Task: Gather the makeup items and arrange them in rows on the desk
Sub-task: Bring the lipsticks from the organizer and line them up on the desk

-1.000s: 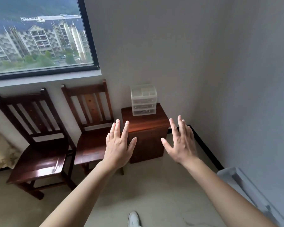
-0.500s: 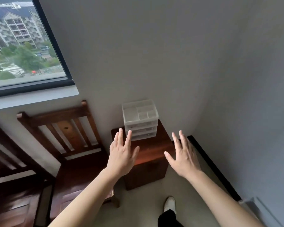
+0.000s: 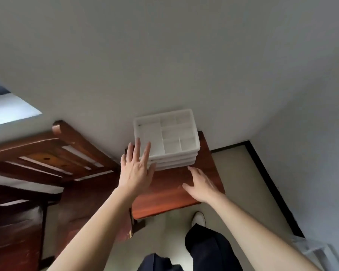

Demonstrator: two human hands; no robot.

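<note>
White organiser (image 3: 166,139) at 12 o'clock on the wooden surface (image 3: 164,196), against the wall (image 3: 164,65). Left hand (image 3: 136,171), fingers spread, at its 7 o'clock corner (contact unclear); right hand (image 3: 201,184), fingers relaxed, at 5 o'clock over bare wood.

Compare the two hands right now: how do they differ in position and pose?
The left hand is further forward, its fingers overlapping the front-left corner of the white organizer; the right hand sits short of it, over the bare wooden table. The left hand's fingers are spread and upright in view; the right hand's look flatter and foreshortened. Both are open and hold nothing; contact can't be confirmed.
</note>
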